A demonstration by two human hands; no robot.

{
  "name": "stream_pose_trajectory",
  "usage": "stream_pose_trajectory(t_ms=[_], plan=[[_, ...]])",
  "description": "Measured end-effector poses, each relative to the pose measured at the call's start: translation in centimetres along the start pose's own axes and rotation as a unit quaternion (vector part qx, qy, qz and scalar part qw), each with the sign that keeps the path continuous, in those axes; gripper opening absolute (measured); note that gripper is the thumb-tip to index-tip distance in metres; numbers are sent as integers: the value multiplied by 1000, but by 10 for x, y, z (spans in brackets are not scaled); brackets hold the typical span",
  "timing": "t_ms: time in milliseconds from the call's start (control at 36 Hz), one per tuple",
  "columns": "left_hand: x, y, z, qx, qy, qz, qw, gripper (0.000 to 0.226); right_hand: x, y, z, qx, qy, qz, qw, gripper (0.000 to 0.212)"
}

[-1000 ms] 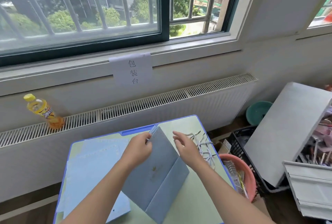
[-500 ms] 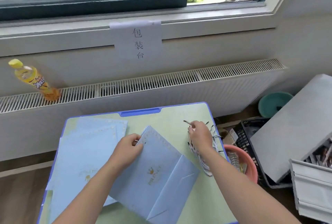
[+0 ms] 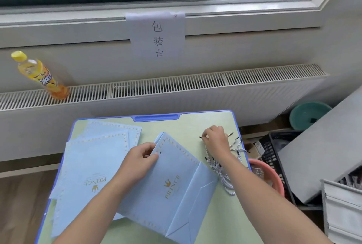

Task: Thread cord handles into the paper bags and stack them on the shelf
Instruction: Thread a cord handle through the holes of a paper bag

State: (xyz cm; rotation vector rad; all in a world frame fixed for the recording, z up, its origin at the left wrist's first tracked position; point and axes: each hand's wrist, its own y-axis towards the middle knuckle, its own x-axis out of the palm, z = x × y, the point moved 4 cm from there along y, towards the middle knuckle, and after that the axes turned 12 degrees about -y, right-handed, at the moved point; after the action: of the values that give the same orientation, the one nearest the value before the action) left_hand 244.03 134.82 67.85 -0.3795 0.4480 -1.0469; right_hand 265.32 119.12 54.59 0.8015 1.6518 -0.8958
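Beneath a wide window with a white radiator grille (image 3: pixel 176 87) along the sill sits a small pale-green desk with a blue plastic rim (image 3: pixel 156 117), and all the work happens on it. Half a second ago the right hand (image 3: pixel 215 140) was just arriving at the loose heap of grey-and-white twisted cord handles with black tips (image 3: pixel 225 173) by the desk's right edge; now its fingers are pressed together around one black-tipped cord end, lifting it clear of the heap. A second ago both hands were on the light-blue paper bag with gold "PRINCE" lettering (image 3: pixel 172 185), which stood higher; now it lies lower on the desk, mouth toward the window, and only the left hand (image 3: pixel 140 157) keeps it, thumb and fingers pinching the top edge right beside a small punched hole. That suggests the threading step is about to begin: hole exposed, cord in hand, nothing threaded yet.

By count: one bag in hand; at least two more flat light-blue bags (image 3: pixel 94 165) overlapping on the left of the desk, none showing a handle; one heap of cords, too tangled to number. One yellow-capped bottle of orange drink (image 3: pixel 41 76) rests on the grille, one paper sign with three characters (image 3: pixel 156 36) hangs above. No shelf is in view.
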Motion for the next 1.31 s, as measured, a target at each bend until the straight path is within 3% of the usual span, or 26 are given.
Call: stream_pose_trajectory(t_ms=[222,389,444,528,778,917,1028,1306], plan=[[-25,-16,11,24,-23,36,999,24,-65,-49,-70,-119,194,35,973,8],[-30,-29,17,35,-56,47,997,25,-88,-86,-113,-132,262,66,954,10],[-31,-30,17,37,-68,44,996,18,-90,-96,-127,-134,270,73,951,10],[-33,-28,14,40,-67,34,996,29,-91,-107,-142,-123,266,86,952,8],[-37,-31,13,39,-59,18,997,30,-102,-121,-160,-114,235,99,960,8],[-33,-38,20,48,-110,9,993,27,-109,-126,-163,-96,227,103,964,11],[-34,-36,19,75,-92,25,993,34,-113,-138,-164,-64,279,76,955,16],[-28,-27,20,97,-56,68,991,23,-120,-150,-156,-27,329,5,944,29]])
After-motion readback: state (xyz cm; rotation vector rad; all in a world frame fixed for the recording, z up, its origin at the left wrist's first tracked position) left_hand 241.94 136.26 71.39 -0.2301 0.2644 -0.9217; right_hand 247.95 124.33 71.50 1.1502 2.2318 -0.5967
